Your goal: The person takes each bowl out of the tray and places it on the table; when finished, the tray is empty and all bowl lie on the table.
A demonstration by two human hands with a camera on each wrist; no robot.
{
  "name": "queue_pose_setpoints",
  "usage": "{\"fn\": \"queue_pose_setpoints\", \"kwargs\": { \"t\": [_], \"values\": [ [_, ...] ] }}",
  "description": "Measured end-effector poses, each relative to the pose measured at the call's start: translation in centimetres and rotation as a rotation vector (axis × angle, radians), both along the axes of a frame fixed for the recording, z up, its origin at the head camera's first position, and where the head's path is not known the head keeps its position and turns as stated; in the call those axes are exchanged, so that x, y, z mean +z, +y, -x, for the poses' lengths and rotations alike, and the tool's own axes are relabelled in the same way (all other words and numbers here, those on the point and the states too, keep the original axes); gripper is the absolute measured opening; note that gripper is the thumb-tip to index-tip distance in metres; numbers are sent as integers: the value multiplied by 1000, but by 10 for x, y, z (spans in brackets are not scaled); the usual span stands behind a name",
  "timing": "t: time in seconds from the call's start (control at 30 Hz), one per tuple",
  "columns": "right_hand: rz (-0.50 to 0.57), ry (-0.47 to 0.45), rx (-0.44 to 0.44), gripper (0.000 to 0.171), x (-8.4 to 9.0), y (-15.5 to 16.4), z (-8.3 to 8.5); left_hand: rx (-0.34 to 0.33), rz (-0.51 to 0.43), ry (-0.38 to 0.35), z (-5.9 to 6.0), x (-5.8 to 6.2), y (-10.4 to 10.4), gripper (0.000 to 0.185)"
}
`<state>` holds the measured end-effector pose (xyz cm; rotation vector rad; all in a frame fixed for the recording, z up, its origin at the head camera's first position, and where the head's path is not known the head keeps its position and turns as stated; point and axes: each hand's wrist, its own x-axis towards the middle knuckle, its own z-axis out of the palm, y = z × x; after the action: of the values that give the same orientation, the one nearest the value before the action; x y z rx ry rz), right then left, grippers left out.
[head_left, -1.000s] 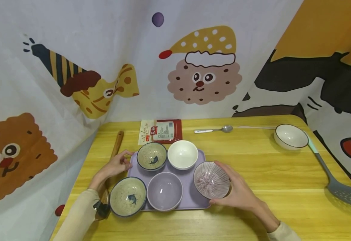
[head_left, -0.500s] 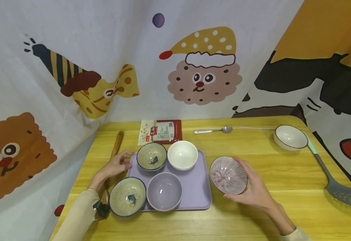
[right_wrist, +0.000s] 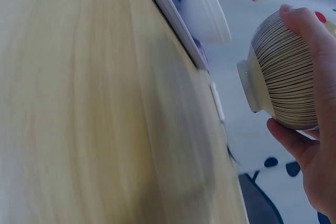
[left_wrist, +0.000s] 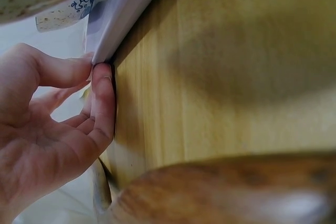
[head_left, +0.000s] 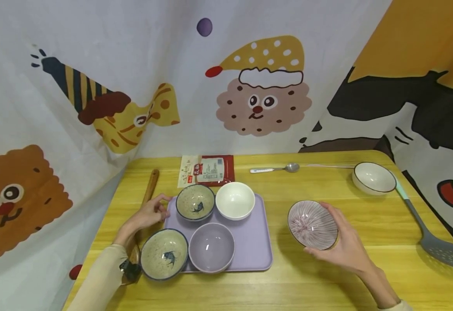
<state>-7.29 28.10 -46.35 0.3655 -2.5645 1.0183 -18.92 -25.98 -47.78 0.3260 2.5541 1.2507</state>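
My right hand [head_left: 345, 242] grips a striped bowl [head_left: 313, 224] by its side, to the right of the tray. In the right wrist view the striped bowl [right_wrist: 286, 72] hangs above the table, thumb and fingers spread round its wall. At the left end of the lilac tray [head_left: 251, 242], my left hand [head_left: 146, 218] pinches the tray's edge; the left wrist view shows thumb and fingertips meeting on the rim [left_wrist: 113, 35]. On the tray stand a small speckled bowl [head_left: 195, 203], a white bowl [head_left: 235, 201] and a purple bowl [head_left: 212, 248]. A larger speckled bowl [head_left: 164, 255] overlaps the tray's front left corner.
A wooden-handled utensil [head_left: 151, 188] lies left of the tray, partly under the left arm. Behind the tray are a red-and-cream packet [head_left: 207, 170] and a spoon [head_left: 275, 168]. A dark-rimmed white bowl [head_left: 374, 178] and a grey slotted turner [head_left: 444, 250] occupy the right side.
The striped bowl, in my right hand, has moved rightward from over the tray's right end to over the bare table. My left hand has stayed at the tray's edge.
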Motion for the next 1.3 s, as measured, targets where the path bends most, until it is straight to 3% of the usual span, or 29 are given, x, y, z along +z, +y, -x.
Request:
{"fn": "queue_pose_setpoints", "kwargs": {
  "t": [0.57,0.97,1.3],
  "values": [
    [21,-78,-191,117,-2,49,-7,-2,-20,4,-2,3,1,48],
    [22,-78,-353,114,-8,80,-12,-10,-4,3,0,1,0,47],
    [108,-144,-584,111,-12,97,-12,-3,-9,-4,-1,2,1,48]
  ]
}}
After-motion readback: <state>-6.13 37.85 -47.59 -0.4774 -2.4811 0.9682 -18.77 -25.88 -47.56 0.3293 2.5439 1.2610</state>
